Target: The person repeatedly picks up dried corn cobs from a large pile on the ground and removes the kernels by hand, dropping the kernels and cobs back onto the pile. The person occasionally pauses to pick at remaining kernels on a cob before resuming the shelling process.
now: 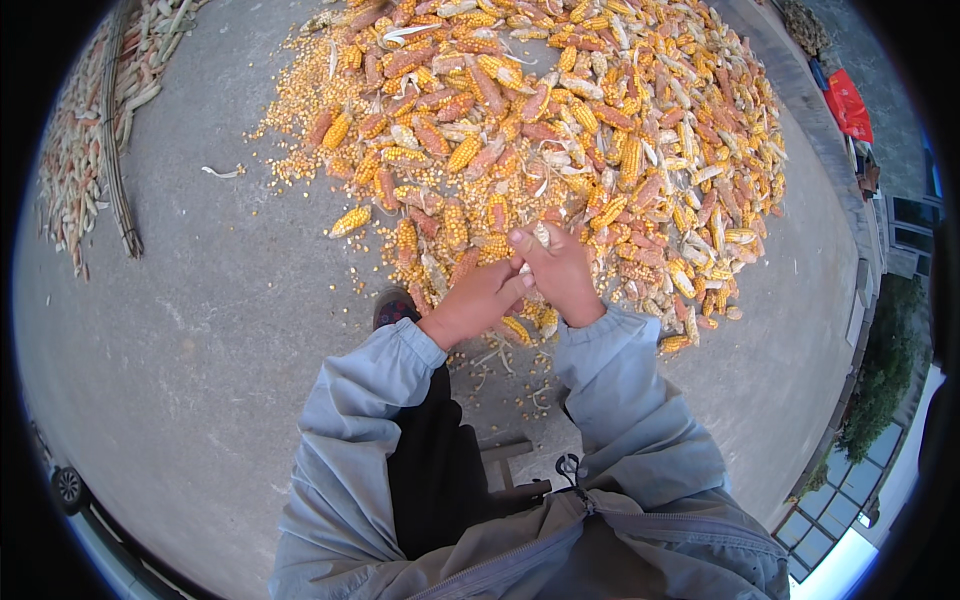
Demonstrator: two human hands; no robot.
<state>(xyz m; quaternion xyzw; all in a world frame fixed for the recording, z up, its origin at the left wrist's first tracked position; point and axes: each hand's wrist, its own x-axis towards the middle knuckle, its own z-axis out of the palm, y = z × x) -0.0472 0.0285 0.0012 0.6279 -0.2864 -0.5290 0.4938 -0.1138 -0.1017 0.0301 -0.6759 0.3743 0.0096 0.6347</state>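
Both hands meet over the near edge of a heap of corn ears point(600, 112). A pale corn cob point(541, 234) sticks up out of my right hand point(561, 271), whose thumb lies along it. My left hand point(476, 298) closes around the cob's lower part, its thumb pressed close to the right hand. Fingers cover most of the cob, so how many kernels it still carries is hidden. Beneath the hands lie yellow ears, some partly stripped to reddish cob, and loose kernels point(307, 112) spread along the heap's left side.
Left on the concrete floor point(202, 315), a long bundle of stalks point(112, 135) borders a pile of bare cobs point(71, 165). A single ear point(350, 222) sits off the heap's edge. My shoe point(394, 306) touches the near side. A red bag point(849, 105) is far right; a car wheel point(69, 489) shows lower left.
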